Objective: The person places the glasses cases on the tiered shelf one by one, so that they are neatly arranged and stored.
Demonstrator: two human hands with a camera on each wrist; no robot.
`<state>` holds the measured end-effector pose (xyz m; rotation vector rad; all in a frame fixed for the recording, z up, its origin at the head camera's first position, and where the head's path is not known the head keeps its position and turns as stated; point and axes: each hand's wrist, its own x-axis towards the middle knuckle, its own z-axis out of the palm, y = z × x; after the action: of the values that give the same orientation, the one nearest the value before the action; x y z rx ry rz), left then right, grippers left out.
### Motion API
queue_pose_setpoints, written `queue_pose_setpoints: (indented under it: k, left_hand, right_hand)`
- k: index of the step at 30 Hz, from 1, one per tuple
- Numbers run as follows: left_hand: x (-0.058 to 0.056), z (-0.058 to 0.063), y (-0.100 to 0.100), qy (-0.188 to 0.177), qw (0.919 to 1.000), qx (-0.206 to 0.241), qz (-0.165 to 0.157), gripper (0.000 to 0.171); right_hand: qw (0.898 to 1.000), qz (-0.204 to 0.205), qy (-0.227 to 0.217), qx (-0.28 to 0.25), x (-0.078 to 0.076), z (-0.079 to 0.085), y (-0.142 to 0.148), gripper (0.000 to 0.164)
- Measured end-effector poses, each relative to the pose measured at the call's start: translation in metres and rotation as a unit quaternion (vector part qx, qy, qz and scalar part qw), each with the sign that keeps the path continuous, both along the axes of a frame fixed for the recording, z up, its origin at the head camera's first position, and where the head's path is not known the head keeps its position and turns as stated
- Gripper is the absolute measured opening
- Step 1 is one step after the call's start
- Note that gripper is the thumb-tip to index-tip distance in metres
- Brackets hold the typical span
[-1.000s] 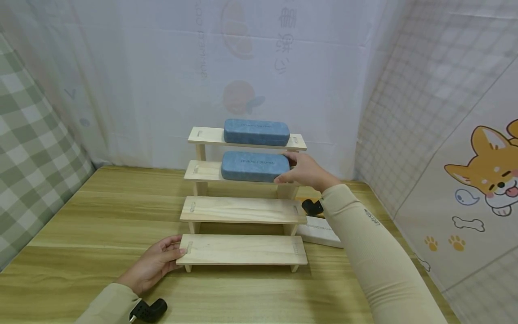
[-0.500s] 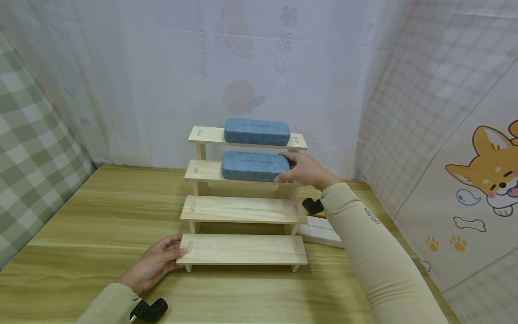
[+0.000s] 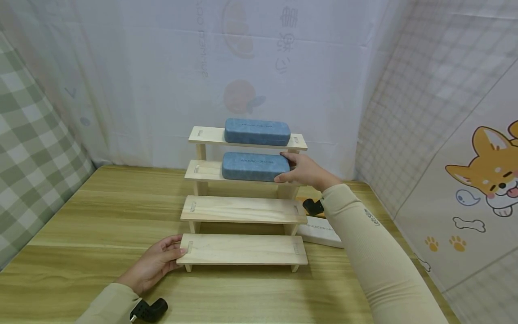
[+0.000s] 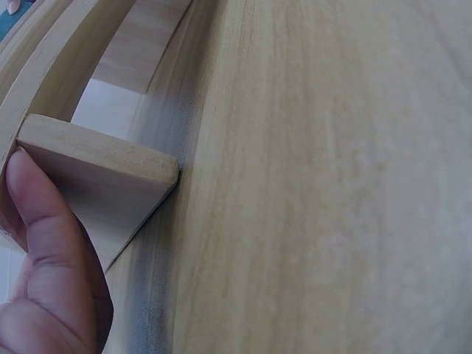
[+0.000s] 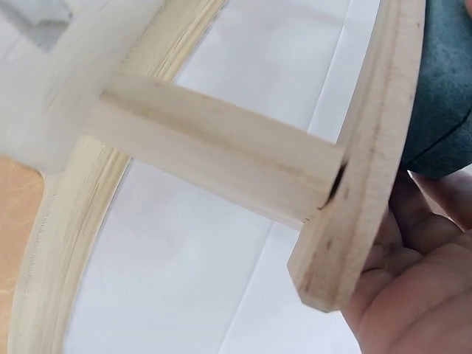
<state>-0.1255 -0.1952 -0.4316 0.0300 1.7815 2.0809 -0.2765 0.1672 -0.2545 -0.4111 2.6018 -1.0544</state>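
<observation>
A wooden tiered display stand [image 3: 243, 209] stands on the table with its steps rising away from me. On its second step from the top lies a blue glasses case [image 3: 255, 166], whose right end my right hand [image 3: 305, 171] grips, thumb at the front and fingers behind. Another blue glasses case [image 3: 256, 132] rests on the top step. My left hand [image 3: 158, 261] holds the left end of the lowest step, its thumb on the board; the left wrist view shows the hand [image 4: 51, 273] beside the step's leg [image 4: 96, 151]. The two lower steps carry nothing.
A white printed box [image 3: 319, 231] lies right of the stand, partly hidden by my right sleeve. Something orange [image 3: 305, 199] shows behind the right wrist. A white curtain [image 3: 162, 90] hangs behind the table, with a green checked cloth [image 3: 36, 148] at left and a patterned cloth [image 3: 445, 90] at right.
</observation>
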Motion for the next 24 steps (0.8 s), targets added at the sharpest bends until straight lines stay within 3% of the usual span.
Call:
queue_pose_setpoints:
  k: [8,16,24]
  left_hand:
    - [0.0,0.0,-0.001,0.001,1.0,-0.001,-0.002,0.071]
    - [0.0,0.0,-0.001,0.002,1.0,0.003,-0.005,0.073]
    - [0.0,-0.001,-0.001,0.005,1.0,0.0,-0.007,0.072]
  right_hand:
    - [0.999,0.012,0.042,0.009,0.008,0.001,0.008,0.09]
    - [0.991,0.03,0.127,-0.008,0.021,-0.002,0.027,0.078]
    - [0.981,-0.008,0.191,-0.04,0.04,-0.013,0.053,0.069]
